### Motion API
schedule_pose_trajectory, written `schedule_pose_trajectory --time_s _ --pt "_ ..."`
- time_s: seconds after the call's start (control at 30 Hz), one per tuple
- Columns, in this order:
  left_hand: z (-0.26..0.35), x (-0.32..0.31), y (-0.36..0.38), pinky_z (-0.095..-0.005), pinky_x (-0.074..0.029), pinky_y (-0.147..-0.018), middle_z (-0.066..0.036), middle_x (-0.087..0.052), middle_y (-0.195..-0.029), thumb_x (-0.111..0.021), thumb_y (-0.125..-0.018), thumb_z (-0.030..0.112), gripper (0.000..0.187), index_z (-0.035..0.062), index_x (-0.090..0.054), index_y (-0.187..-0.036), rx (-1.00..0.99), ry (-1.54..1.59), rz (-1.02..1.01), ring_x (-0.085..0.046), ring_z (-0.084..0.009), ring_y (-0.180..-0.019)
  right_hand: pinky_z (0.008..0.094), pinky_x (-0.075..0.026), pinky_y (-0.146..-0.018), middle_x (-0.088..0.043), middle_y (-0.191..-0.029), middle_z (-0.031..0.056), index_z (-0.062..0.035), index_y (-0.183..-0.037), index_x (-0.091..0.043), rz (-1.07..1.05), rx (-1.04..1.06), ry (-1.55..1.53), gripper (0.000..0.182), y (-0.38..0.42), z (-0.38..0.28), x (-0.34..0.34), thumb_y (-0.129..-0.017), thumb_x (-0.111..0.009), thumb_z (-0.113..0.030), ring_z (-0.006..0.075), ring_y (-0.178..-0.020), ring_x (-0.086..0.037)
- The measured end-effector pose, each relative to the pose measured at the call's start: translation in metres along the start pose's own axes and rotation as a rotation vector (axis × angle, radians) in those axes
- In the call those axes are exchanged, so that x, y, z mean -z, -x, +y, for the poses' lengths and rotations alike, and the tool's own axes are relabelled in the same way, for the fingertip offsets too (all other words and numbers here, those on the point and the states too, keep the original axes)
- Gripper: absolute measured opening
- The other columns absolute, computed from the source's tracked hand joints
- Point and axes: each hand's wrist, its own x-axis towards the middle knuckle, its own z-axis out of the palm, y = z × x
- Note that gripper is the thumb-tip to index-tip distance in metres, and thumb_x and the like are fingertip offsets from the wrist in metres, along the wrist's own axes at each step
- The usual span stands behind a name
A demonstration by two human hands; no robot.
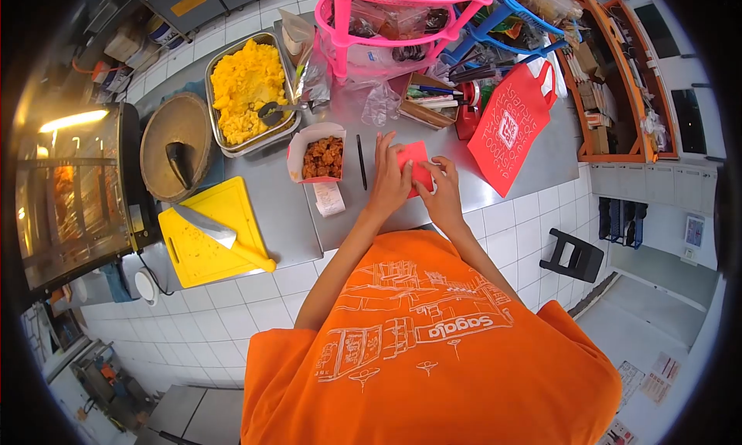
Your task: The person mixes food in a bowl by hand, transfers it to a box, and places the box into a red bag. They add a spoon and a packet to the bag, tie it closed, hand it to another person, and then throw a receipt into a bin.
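Between my hands, just above the front edge of the steel counter, is a small piece of flat red paper [415, 153]. My left hand [389, 174] grips its left side, fingers laid along it. On the lower right, the fingers of my right hand [440, 184] are bent around its edge. A black pen [362, 162] lies left of my left hand. Beyond the pen stands an open paper food box [294, 157] with brown fried pieces [323, 157] in it. A printed receipt [330, 200] sticks out under its front.
To the right stands a red carry bag [495, 147]. Behind are a pen box [427, 119] and a pink rack [340, 39]. At left are a tray of yellow food [249, 85], a stone mortar [158, 155] and a knife [205, 226] on a yellow cutting board [232, 197].
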Motion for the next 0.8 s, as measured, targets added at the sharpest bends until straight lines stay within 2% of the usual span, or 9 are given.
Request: schedule_pose_trajectory --time_s 0.1,0.2,0.3,0.4,0.5,0.6,0.7,0.8 --pt "-0.004 0.002 0.001 -0.055 -0.023 -0.119 -0.023 -0.033 -0.15 -0.052 -0.099 0.01 0.026 -0.0021 -0.047 -0.122 0.009 0.029 -0.041 -0.018 -0.0496 -0.148 0.0415 -0.049 -0.098 -0.045 -0.135 0.0187 -0.0076 -0.134 -0.057 -0.074 -0.122 -0.261 0.052 0.003 0.005 -0.008 -0.084 -0.073 -0.006 0.0378 -0.116 -0.055" --pt "-0.001 0.002 0.001 -0.0529 -0.024 -0.119 -0.022 -0.035 -0.148 -0.05 -0.099 0.007 0.024 -0.0015 -0.048 -0.121 0.019 0.056 -0.025 -0.024 -0.0468 -0.147 0.0423 -0.049 -0.099 -0.044 -0.134 0.019 -0.0099 -0.142 -0.052 -0.131 -0.154 -0.303 0.063 -0.006 0.003 -0.002 -0.082 -0.071 -0.01 0.0377 -0.119 -0.054" --pt "-0.006 -0.003 0.001 -0.0505 -0.03 -0.114 -0.021 -0.043 -0.139 -0.047 -0.099 0.006 0.021 -0.001 -0.05 -0.119 0.029 0.061 0.005 -0.036 -0.0432 -0.138 0.0393 -0.047 -0.101 -0.044 -0.129 0.0195 -0.0105 -0.15 -0.042 -0.3 -0.129 -0.261 0.075 -0.024 0.01 0.009 -0.08 -0.067 -0.011 0.0358 -0.119 -0.052" --pt "-0.003 -0.005 -0.003 -0.0483 -0.036 -0.106 -0.019 -0.049 -0.127 -0.045 -0.099 0.006 0.018 -0.0005 -0.053 -0.115 0.055 0.011 0.026 -0.045 -0.0388 -0.123 0.0393 -0.047 -0.101 -0.044 -0.127 0.0191 -0.0109 -0.15 -0.041 -0.386 -0.157 -0.321 0.077 -0.034 0.009 0.015 -0.078 -0.067 -0.013 0.0371 -0.119 -0.052" --pt "-0.004 -0.008 -0.005 -0.0466 -0.038 -0.102 -0.019 -0.052 -0.12 -0.045 -0.1 0.006 0.017 -0.0003 -0.054 -0.112 0.072 0.035 0.082 -0.047 -0.037 -0.116 0.0402 -0.047 -0.102 -0.044 -0.127 0.0194 -0.0116 -0.15 -0.039 -0.386 -0.133 -0.302 0.079 -0.031 0.012 0.013 -0.077 -0.068 -0.013 0.0378 -0.119 -0.052" --pt "-0.004 -0.009 -0.004 -0.0464 -0.037 -0.103 -0.019 -0.052 -0.12 -0.046 -0.1 0.007 0.016 0.0005 -0.055 -0.111 0.129 0.039 0.098 -0.048 -0.037 -0.115 0.0437 -0.048 -0.102 -0.045 -0.129 0.0205 -0.0143 -0.149 -0.041 -0.391 -0.146 -0.299 0.076 -0.033 0.008 0.019 -0.078 -0.068 -0.016 0.0401 -0.12 -0.053" --pt "0.001 -0.007 -0.003 -0.0457 -0.037 -0.103 -0.018 -0.053 -0.12 -0.046 -0.101 0.009 0.016 -0.0003 -0.056 -0.11 0.122 0.017 0.195 -0.048 -0.037 -0.115 0.0442 -0.048 -0.1 -0.047 -0.129 0.0225 -0.0111 -0.148 -0.043 -0.354 -0.091 -0.17 0.073 -0.034 0.005 0.022 -0.08 -0.069 -0.014 0.0399 -0.119 -0.053" --pt "0.041 0.026 0.004 -0.0443 -0.037 -0.104 -0.018 -0.053 -0.119 -0.055 -0.097 0.008 0.015 -0.0008 -0.056 -0.109 0.036 -0.08 0.273 -0.049 -0.0358 -0.114 0.0444 -0.049 -0.096 -0.049 -0.129 0.0245 -0.0077 -0.146 -0.045 -0.016 0.068 0.023 0.069 -0.034 -0.03 0.03 -0.082 -0.07 -0.011 0.0402 -0.116 -0.054"
